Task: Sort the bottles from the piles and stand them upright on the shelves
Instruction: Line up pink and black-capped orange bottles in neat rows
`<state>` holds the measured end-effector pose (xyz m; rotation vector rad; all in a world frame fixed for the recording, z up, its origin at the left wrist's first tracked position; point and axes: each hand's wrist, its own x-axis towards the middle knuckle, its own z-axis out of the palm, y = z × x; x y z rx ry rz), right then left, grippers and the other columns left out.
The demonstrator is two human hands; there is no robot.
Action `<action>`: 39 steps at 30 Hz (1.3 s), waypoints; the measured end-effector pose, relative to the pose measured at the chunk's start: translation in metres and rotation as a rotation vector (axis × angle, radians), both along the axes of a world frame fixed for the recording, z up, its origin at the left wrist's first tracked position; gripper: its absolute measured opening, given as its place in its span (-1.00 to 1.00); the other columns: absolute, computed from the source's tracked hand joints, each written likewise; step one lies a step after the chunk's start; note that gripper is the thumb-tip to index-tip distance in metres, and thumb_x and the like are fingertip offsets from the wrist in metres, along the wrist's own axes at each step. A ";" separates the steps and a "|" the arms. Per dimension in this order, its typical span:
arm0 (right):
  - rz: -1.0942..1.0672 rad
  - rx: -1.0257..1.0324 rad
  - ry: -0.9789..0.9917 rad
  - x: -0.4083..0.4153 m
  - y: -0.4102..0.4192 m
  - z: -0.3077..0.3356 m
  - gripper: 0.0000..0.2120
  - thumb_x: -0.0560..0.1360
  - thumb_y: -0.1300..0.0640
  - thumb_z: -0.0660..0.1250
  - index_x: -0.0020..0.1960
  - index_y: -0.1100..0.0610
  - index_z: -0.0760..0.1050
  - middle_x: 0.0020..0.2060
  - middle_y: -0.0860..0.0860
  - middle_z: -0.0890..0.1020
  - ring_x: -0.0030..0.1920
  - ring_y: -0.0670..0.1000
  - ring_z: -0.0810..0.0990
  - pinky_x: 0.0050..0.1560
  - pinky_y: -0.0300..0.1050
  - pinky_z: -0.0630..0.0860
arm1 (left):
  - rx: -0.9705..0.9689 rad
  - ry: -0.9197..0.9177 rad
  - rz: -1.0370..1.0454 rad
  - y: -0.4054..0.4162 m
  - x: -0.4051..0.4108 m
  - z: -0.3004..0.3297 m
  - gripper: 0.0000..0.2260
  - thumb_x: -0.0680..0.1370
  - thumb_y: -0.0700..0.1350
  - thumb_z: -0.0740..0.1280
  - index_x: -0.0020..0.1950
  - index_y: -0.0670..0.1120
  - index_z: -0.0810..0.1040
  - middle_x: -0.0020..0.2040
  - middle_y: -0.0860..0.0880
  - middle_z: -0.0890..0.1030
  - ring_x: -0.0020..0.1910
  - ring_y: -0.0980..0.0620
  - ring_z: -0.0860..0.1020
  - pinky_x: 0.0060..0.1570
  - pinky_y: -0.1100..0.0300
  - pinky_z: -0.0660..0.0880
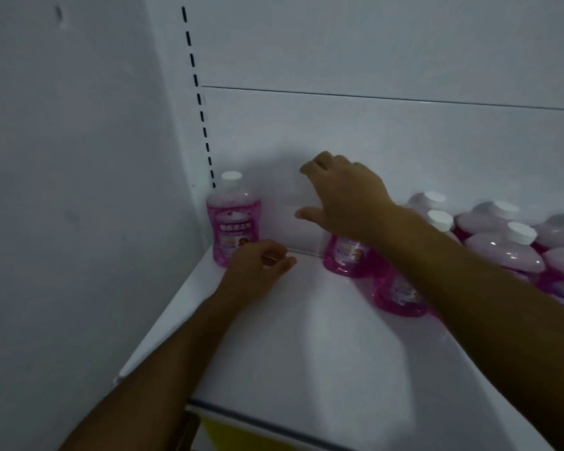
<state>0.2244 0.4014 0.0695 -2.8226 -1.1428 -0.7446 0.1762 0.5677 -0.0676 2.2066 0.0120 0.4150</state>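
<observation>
A pink bottle with a white cap stands upright in the back left corner of the white shelf. My left hand rests on the shelf just in front of it, fingers loosely curled, holding nothing. My right hand hovers above the shelf with fingers spread, empty, over another upright pink bottle whose top my wrist hides. A third pink bottle stands in front of that one, partly behind my right forearm.
Several more pink bottles with white caps stand packed together at the right of the shelf. The white back panel and a slotted upright bound the shelf. A yellow surface shows below the front edge.
</observation>
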 end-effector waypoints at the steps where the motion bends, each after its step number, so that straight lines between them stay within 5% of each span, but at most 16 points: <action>1: 0.043 0.085 0.111 0.000 0.014 -0.005 -0.33 0.44 -0.19 0.38 0.41 0.12 0.29 0.29 0.10 0.44 0.24 0.14 0.46 0.16 0.07 0.44 | 0.017 -0.004 0.042 0.012 -0.008 0.001 -0.86 0.47 -0.02 0.47 -0.05 -0.05 0.66 -0.17 0.08 0.66 -0.26 0.32 0.57 -0.23 0.54 0.40; 5: 0.188 0.352 0.562 0.003 0.063 -0.021 -0.22 0.42 -0.06 0.47 0.50 0.10 0.17 0.36 0.11 0.41 0.33 0.10 0.40 0.32 0.00 0.37 | 0.043 -0.071 0.240 0.061 -0.034 -0.002 -0.88 0.44 -0.03 0.48 -0.27 0.07 0.60 -0.37 0.17 0.59 -0.41 0.31 0.51 -0.32 0.40 0.37; 8: 0.234 0.448 0.713 0.006 0.085 -0.029 -0.23 0.40 0.00 0.50 0.49 0.10 0.20 0.32 0.10 0.46 0.28 0.09 0.45 0.28 -0.03 0.41 | -0.028 -0.091 0.376 0.086 -0.041 -0.005 -0.84 0.43 -0.01 0.50 -0.10 0.00 0.57 -0.22 0.16 0.61 -0.26 0.24 0.57 -0.27 0.37 0.41; 13: 0.197 0.542 0.630 0.011 0.089 -0.036 -0.47 0.39 0.04 0.51 0.30 0.11 0.44 0.09 0.05 0.59 0.05 0.05 0.54 0.02 -0.15 0.43 | -0.119 0.018 0.180 0.092 -0.028 -0.003 -0.42 0.44 -0.06 0.50 0.40 -0.13 0.38 0.18 0.06 0.50 0.10 0.10 0.52 0.10 0.20 0.48; 15: 0.176 0.536 0.594 0.010 0.081 -0.034 -0.50 0.38 0.03 0.51 0.25 0.12 0.47 0.03 0.05 0.59 -0.02 0.04 0.54 -0.04 -0.16 0.43 | -0.138 0.012 0.082 0.086 -0.023 0.000 -0.48 0.45 -0.10 0.49 0.36 -0.12 0.43 0.18 0.05 0.55 0.05 0.14 0.56 0.03 0.31 0.51; 19: 0.130 0.518 0.555 0.007 0.051 -0.027 -0.53 0.40 -0.03 0.49 0.22 0.13 0.48 -0.05 -0.01 0.57 -0.08 0.01 0.54 -0.05 -0.16 0.45 | -0.200 -0.005 -0.012 0.068 -0.015 0.005 -0.65 0.42 -0.12 0.50 0.19 -0.13 0.59 0.00 -0.05 0.67 -0.11 0.00 0.65 -0.11 0.23 0.59; 24: 0.033 0.442 0.476 -0.001 0.005 -0.003 -0.57 0.39 -0.13 0.47 0.10 0.12 0.51 -0.08 -0.01 0.59 -0.13 0.01 0.56 -0.13 -0.13 0.48 | -0.141 -0.026 -0.204 0.032 -0.012 0.016 -0.79 0.46 -0.02 0.45 0.09 0.13 0.59 -0.11 0.15 0.68 -0.16 0.12 0.65 -0.14 0.28 0.58; 27: -0.030 0.342 0.425 -0.008 -0.019 0.011 -0.64 0.38 -0.15 0.47 0.00 0.04 0.46 -0.14 -0.05 0.54 -0.20 -0.06 0.51 -0.24 -0.15 0.40 | -0.146 -0.023 -0.262 0.007 -0.006 0.020 -0.79 0.44 0.00 0.45 0.06 0.13 0.57 -0.13 0.22 0.66 -0.17 0.19 0.63 -0.18 0.37 0.54; 33: -0.133 0.220 0.431 -0.017 -0.057 0.020 -0.58 0.33 -0.07 0.54 0.03 0.15 0.53 -0.07 0.05 0.60 -0.10 0.06 0.57 -0.03 -0.02 0.54 | -0.163 -0.016 -0.322 -0.034 0.012 0.011 -0.74 0.42 -0.13 0.51 0.03 0.10 0.57 -0.08 0.12 0.66 -0.17 0.15 0.64 -0.14 0.26 0.58; 39: -0.198 0.170 0.382 -0.019 -0.067 0.010 -0.57 0.30 -0.11 0.54 0.04 0.07 0.50 -0.09 -0.02 0.57 -0.11 0.04 0.54 -0.08 0.00 0.52 | -0.121 0.020 -0.341 -0.045 0.022 -0.001 -0.71 0.39 -0.06 0.53 0.02 0.14 0.54 -0.08 0.16 0.65 -0.16 0.19 0.64 -0.18 0.30 0.53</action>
